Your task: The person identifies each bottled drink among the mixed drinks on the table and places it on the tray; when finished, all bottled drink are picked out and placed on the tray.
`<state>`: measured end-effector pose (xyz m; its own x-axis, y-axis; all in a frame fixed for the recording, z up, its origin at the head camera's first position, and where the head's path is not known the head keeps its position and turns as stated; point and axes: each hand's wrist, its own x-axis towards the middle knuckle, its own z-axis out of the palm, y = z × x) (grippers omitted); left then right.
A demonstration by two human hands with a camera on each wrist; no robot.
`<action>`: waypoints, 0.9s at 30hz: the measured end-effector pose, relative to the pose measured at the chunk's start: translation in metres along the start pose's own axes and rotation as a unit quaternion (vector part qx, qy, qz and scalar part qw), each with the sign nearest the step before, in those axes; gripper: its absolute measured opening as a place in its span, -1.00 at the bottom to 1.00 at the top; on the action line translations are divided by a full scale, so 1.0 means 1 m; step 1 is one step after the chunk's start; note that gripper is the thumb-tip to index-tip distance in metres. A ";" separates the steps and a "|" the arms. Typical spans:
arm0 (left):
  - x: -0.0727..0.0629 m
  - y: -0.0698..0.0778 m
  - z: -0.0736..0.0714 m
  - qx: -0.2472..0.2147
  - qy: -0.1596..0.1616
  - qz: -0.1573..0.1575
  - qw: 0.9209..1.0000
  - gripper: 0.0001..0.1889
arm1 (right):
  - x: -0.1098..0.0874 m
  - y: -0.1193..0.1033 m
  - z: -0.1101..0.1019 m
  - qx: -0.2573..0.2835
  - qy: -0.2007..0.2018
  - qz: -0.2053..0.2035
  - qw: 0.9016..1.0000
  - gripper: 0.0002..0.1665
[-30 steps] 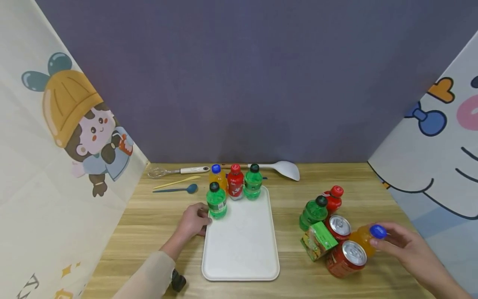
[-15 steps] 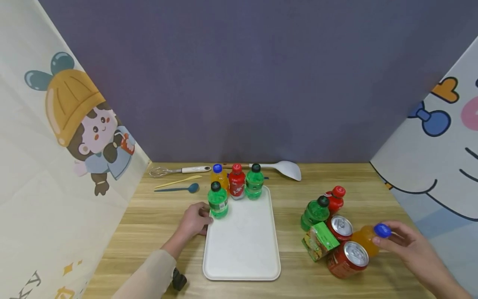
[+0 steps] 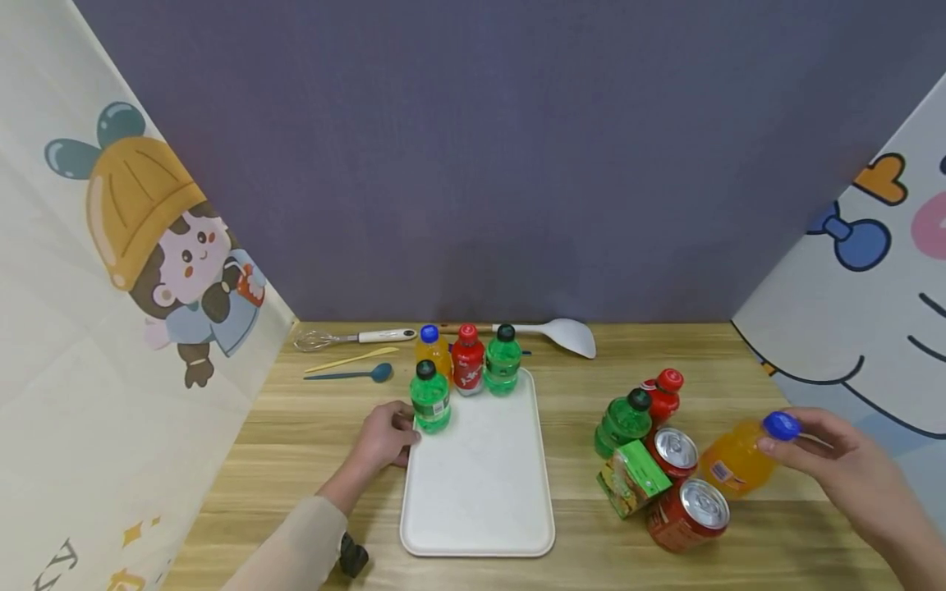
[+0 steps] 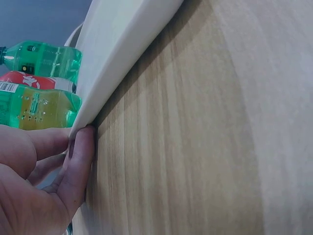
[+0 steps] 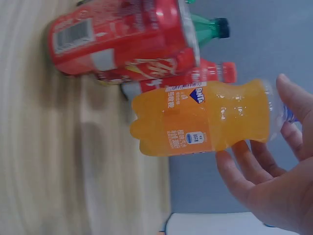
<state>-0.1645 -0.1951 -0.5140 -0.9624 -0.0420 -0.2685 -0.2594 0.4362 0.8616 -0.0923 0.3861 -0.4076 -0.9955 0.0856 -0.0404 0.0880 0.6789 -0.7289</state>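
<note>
My right hand (image 3: pixel 850 460) grips an orange soda bottle (image 3: pixel 739 458) near its blue cap. The bottle leans, its base toward the cans, and in the right wrist view its base (image 5: pixel 139 125) is lifted off the table. At the left, my left hand (image 3: pixel 386 433) pinches the rim of a white tray (image 3: pixel 476 492) between thumb and fingers, as the left wrist view shows. At the tray's far end stand a green bottle (image 3: pixel 430 402), another orange bottle (image 3: pixel 433 355), a red bottle (image 3: pixel 467 361) and a second green bottle (image 3: pixel 502 363).
Left of the orange bottle cluster two red cans (image 3: pixel 687 517), a green box (image 3: pixel 633 476), a green bottle (image 3: pixel 622 425) and a red bottle (image 3: pixel 663 394). A whisk (image 3: pixel 355 337), yellow knife (image 3: pixel 351 359), blue spoon (image 3: pixel 355 374) and white spatula (image 3: pixel 562 332) lie toward the back wall.
The orange bottle has risen and moved right in my right hand, away from the cans, showing more of its body. My left hand has stayed at the tray's rim.
</note>
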 end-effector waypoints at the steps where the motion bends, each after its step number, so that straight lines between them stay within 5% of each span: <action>1: 0.000 0.000 0.000 0.001 -0.001 0.001 1.000 -0.56 | 0.000 -0.003 -0.002 -0.002 0.006 0.000 1.000 -0.39; 13: -0.002 0.002 0.000 0.000 -0.008 -0.011 1.000 -0.54 | 0.007 -0.042 -0.022 -0.009 0.079 -0.034 0.996 -0.58; 27: 0.000 0.000 0.000 0.001 -0.008 -0.005 1.000 -0.56 | 0.024 -0.109 -0.026 -0.007 0.055 -0.081 0.995 -0.48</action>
<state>-0.1641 -0.1953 -0.5137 -0.9584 -0.0312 -0.2838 -0.2684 0.4372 0.8584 -0.1249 0.3327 -0.3116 -0.9867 0.0531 0.1535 -0.0727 0.7008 -0.7097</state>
